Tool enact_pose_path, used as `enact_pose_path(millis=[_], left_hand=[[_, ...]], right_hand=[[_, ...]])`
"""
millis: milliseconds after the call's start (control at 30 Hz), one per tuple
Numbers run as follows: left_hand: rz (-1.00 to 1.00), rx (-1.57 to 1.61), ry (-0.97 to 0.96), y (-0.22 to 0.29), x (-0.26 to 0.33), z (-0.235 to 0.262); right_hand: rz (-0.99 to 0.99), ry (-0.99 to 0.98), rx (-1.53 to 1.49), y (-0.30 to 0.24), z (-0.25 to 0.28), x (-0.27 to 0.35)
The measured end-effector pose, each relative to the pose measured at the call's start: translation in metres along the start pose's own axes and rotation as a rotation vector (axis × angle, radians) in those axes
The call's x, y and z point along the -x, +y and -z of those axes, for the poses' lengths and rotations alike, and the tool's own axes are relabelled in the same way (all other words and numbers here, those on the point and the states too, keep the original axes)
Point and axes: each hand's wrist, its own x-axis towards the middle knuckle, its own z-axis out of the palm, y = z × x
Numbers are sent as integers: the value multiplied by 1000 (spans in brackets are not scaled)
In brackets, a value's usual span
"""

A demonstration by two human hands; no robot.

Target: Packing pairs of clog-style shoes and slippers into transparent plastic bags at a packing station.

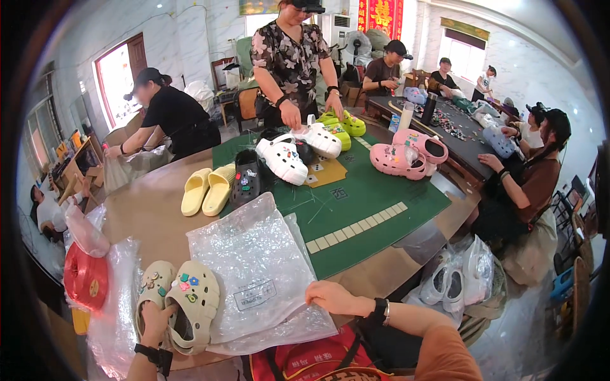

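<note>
At the near left of the table, my left hand (154, 322) has its fingers tucked into the openings of a pair of beige clogs (199, 293), which carry colourful charms. Part of those fingers is hidden inside the shoes. A clear plastic bag (251, 249) with dark print lies flat just right of the clogs. My right hand (335, 298) pinches that bag at its near right edge. Another sheet or bag shows underneath it.
Beyond lie yellow slides (217, 190), a black clog (246, 181), white clogs (283, 159), green clogs (352, 124) and pink clogs (400, 160). A red tape roll (84, 276) sits far left. Across the table a person (292, 70) handles the white clogs. Bagged white shoes (454, 282) are at the right.
</note>
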Motion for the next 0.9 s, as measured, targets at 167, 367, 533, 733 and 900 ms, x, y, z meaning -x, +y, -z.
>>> enact_pose_path(millis=[167, 367, 533, 733, 900], left_hand=[[106, 71, -50, 27, 14, 11], [130, -221, 15, 31, 22, 9], [-109, -374, -25, -10, -11, -15], [-70, -165, 40, 26, 8, 8], [-30, 261, -46, 22, 30, 45]], right_hand=[[37, 20, 119, -7, -4, 7], [40, 79, 157, 0, -25, 6], [-49, 166, 154, -4, -16, -5], [-97, 169, -40, -15, -8, -7], [-173, 144, -156, -26, -2, -4]])
